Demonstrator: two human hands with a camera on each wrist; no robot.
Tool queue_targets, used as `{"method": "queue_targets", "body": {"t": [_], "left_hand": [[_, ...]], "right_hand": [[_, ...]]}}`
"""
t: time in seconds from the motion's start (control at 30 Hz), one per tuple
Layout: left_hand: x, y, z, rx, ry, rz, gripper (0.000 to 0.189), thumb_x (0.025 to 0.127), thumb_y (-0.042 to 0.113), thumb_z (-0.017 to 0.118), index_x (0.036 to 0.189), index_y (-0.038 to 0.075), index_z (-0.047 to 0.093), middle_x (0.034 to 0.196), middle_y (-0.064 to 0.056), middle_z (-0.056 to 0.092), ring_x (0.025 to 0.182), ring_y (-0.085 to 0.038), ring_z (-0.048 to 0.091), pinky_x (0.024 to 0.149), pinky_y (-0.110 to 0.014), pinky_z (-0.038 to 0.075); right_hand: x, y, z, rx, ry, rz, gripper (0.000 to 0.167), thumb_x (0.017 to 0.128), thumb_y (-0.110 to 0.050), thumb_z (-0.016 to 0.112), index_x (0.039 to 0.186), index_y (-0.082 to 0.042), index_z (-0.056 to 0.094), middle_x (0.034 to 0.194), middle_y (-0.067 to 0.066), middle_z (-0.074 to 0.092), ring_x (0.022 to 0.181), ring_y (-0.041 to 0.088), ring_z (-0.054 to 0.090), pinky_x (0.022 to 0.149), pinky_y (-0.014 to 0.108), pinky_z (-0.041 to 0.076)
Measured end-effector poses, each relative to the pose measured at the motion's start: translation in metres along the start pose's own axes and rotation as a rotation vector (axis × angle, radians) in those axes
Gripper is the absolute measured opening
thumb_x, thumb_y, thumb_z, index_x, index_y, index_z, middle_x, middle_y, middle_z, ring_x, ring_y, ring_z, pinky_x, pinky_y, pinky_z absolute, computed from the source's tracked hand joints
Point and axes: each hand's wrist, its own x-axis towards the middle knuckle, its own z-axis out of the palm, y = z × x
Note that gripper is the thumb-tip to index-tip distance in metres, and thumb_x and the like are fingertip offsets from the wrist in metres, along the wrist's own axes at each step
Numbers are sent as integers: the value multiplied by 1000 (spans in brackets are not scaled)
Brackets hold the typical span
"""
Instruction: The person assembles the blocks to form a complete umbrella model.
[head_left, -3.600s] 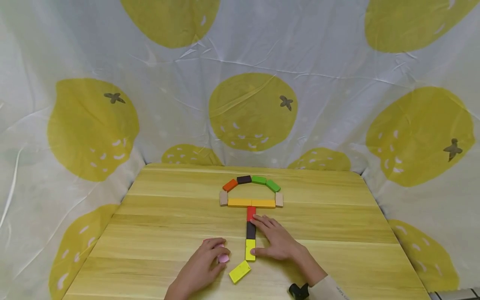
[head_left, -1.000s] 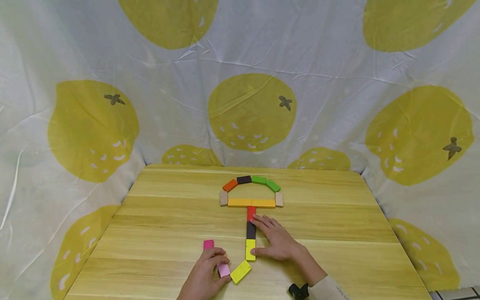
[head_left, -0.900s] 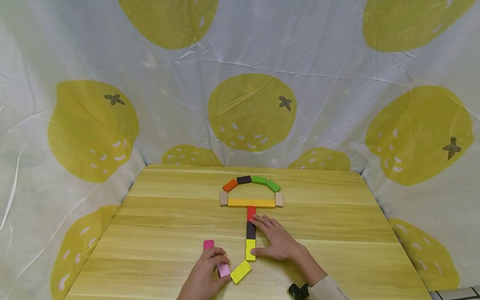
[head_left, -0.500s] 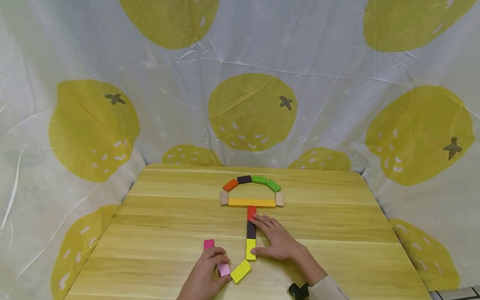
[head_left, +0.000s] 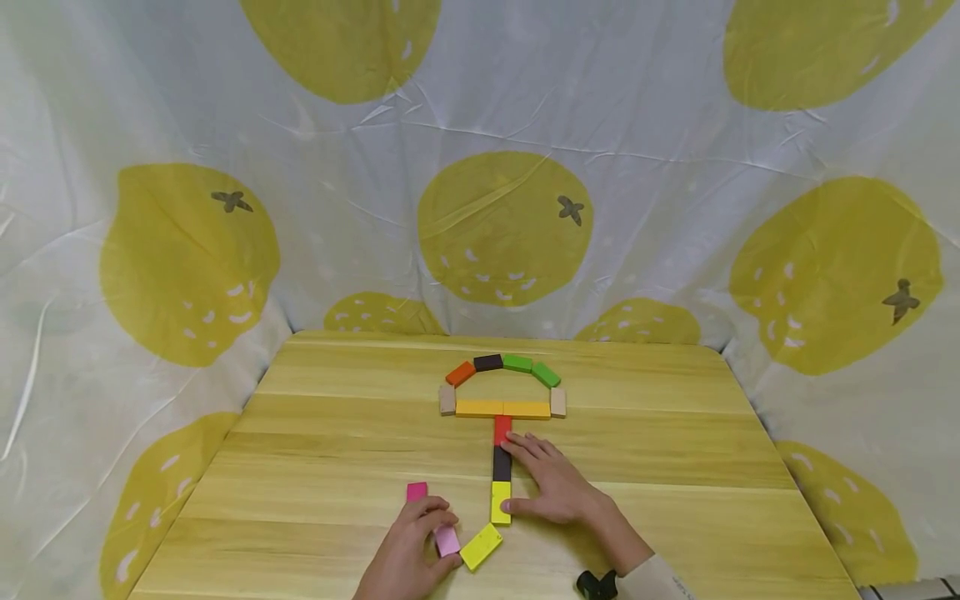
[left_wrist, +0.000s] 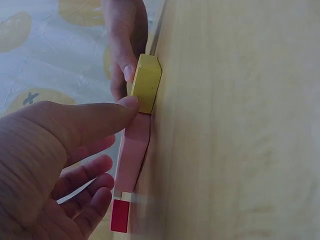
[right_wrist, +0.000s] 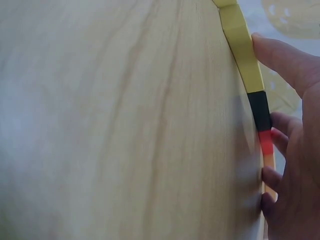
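Note:
My left hand (head_left: 411,546) pinches a light pink block (head_left: 447,540) with curled fingers. In the left wrist view, its thumb tip lies at the joint between the pink block (left_wrist: 133,152) and a slanted yellow block (left_wrist: 147,82). Partly behind the fingers is a magenta block (head_left: 417,492). My right hand (head_left: 555,485) lies with spread fingers along a straight column of blocks: red (head_left: 502,428), black (head_left: 502,463) and yellow (head_left: 500,502). Its thumb touches the yellow block (right_wrist: 241,47), and its fingertips reach the red and black ones. The slanted yellow block meets the column's lower end.
Beyond the column, two orange-yellow blocks (head_left: 480,407) form a bar. An arch of wooden, orange, black and green blocks (head_left: 517,363) stands over it. A small black object (head_left: 597,585) is by the right sleeve. Lemon-print cloth (head_left: 652,250) surrounds the wooden table (head_left: 337,433).
Since the oldest frame, my left hand has brought the pink block nearer and rightward, against the slanted yellow block. The magenta block now shows more. My right hand has stayed in place.

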Motion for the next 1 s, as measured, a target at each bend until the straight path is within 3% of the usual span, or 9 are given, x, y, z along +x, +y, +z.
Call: {"method": "queue_targets", "body": {"t": [0.1, 0.3, 0.37, 0.5, 0.67, 1.0], "left_hand": [[1, 0, -3, -7, 14, -30, 41, 80, 36, 89, 114, 20, 75, 131, 5, 60, 122, -21, 58, 103, -49, 54], [4, -9, -12, -32, 157, -56, 31, 85, 27, 87, 112, 18, 76, 128, 4, 64, 124, -13, 57, 105, -43, 54], [5, -15, -17, -14, 209, -58, 31, 84, 24, 87, 112, 16, 76, 127, 3, 65, 123, -13, 58, 104, -43, 54], [8, -28, -25, 41, 255, -64, 40, 84, 21, 87, 121, 12, 74, 127, -1, 65, 122, -20, 61, 103, -46, 54], [14, -39, -26, 62, 223, -98, 39, 88, 18, 83, 125, 10, 72, 128, -6, 65, 122, -28, 62, 105, -50, 53], [23, -46, -23, 41, 182, -134, 31, 91, 20, 80, 121, 13, 75, 121, -4, 70, 118, -26, 65, 105, -48, 53]], "right_hand": [[-1, 0, 0, -1, 1, 1, 92, 88, -70, 64, 163, -26, 33, 171, -5, 25, 158, 36, 22, 122, 65, 28], [-1, 0, 1, 7, 4, -1, 92, 88, -70, 64, 163, -26, 33, 171, -4, 26, 158, 36, 22, 121, 66, 28], [1, -1, 3, 1, 2, -10, 92, 88, -72, 63, 163, -26, 32, 171, -4, 26, 158, 36, 22, 120, 66, 29], [4, -2, 5, 7, -5, -13, 92, 88, -72, 62, 163, -27, 32, 171, -5, 25, 158, 36, 22, 121, 65, 29], [0, -1, 2, 4, -3, 3, 91, 89, -69, 64, 163, -26, 33, 171, -5, 26, 158, 36, 22, 121, 65, 28], [-1, -1, -1, 4, 7, -13, 91, 89, -69, 64, 163, -26, 33, 171, -3, 27, 158, 37, 23, 121, 65, 28]]}}
